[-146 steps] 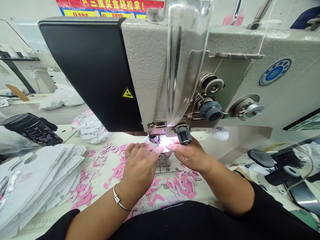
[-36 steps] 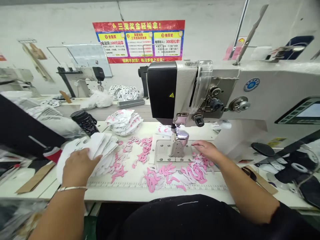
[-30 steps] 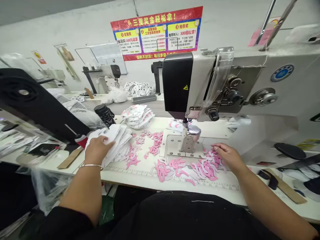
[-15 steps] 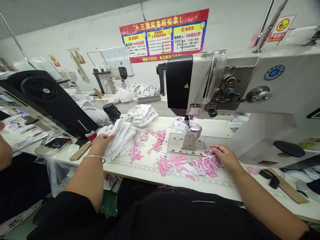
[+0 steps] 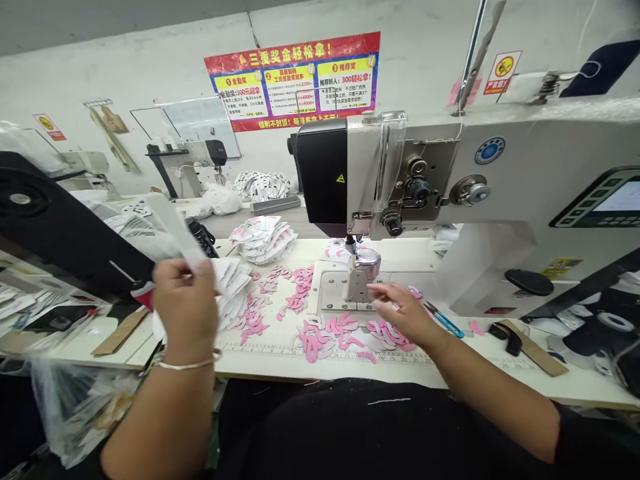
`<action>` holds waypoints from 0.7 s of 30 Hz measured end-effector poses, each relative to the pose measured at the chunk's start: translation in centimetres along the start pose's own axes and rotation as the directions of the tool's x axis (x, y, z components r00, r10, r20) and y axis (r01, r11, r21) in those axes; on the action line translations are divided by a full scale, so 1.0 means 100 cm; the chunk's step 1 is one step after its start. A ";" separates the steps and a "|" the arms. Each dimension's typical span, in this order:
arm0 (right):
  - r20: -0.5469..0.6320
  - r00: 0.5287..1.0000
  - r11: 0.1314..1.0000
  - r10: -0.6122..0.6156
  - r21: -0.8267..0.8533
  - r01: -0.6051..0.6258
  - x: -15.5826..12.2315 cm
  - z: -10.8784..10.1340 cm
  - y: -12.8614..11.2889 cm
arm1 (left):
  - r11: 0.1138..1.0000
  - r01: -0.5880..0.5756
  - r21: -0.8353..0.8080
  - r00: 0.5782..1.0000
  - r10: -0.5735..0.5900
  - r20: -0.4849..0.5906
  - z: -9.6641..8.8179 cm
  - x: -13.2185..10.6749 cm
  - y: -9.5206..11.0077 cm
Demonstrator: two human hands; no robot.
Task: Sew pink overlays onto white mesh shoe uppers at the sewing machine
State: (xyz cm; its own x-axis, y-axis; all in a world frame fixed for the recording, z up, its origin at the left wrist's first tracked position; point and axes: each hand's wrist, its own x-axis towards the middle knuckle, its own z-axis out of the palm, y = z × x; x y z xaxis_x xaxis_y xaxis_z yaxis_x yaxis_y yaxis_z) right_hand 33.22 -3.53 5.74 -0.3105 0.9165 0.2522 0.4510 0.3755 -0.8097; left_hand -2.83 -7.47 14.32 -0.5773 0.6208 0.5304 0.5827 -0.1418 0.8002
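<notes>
white piece [image 5: 175, 227], its outline softened by blur, tilts upright in the left hand [image 5: 186, 303] of a person dressed in black, thumb and fingers pinching its lower end above the left side of a cluttered worktable [image 5: 280, 369]. a thin bracelet [image 5: 187, 365] circles the wrist. just beside that hand, a fanned stack of similar pieces [image 5: 233, 293] rests on the tabletop, with a black tumbler [image 5: 203, 239] behind it, partly hidden. the right hand [image 5: 397, 308] hovers near the metal post [image 5: 357, 283] of a sewing machine [image 5: 505, 193], its fingers loosely bent and parted with nothing visible in their grasp; whether a fingertip touches the post is impossible to tell. pink scraps [image 5: 313, 341] litter the surface around the machine's base, some lying below the right hand. blue-handled snips [image 5: 450, 323] lie to the right of that hand. behind the scraps, a pile of pink-marked white pieces [image 5: 265, 240] sits near the table's far edge. on the wall beyond, a red, yellow and blue banner [image 5: 295, 83] hangs above other machines.
</notes>
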 end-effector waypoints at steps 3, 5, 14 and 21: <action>0.168 0.906 0.900 -0.388 -0.142 0.412 0.004 0.020 -0.041 | 0.970 0.052 -0.237 0.978 -0.001 0.208 0.045 -0.061 0.041; 0.157 0.805 0.795 -0.573 -0.133 0.592 0.006 0.027 -0.056 | 0.867 0.177 -0.465 0.880 0.072 0.469 0.065 -0.091 0.056; 0.200 0.966 0.927 -0.164 0.367 0.081 0.002 -0.032 -0.030 | 0.891 -0.027 -0.453 0.959 0.151 0.240 0.072 -0.055 0.046; 0.251 0.955 0.590 0.159 0.751 -0.296 0.017 -0.061 0.010 | 0.743 0.636 -0.206 0.437 -0.127 0.890 0.115 -0.043 0.042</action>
State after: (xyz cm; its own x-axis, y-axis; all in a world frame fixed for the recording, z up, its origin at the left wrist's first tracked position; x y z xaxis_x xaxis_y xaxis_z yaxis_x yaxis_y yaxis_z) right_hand 38.21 -0.74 8.62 -0.4349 0.9002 -0.0211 -0.2704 -0.1529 -0.9505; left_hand 8.69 -1.92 12.21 0.1824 0.9760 -0.1191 -0.0524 0.1307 0.9900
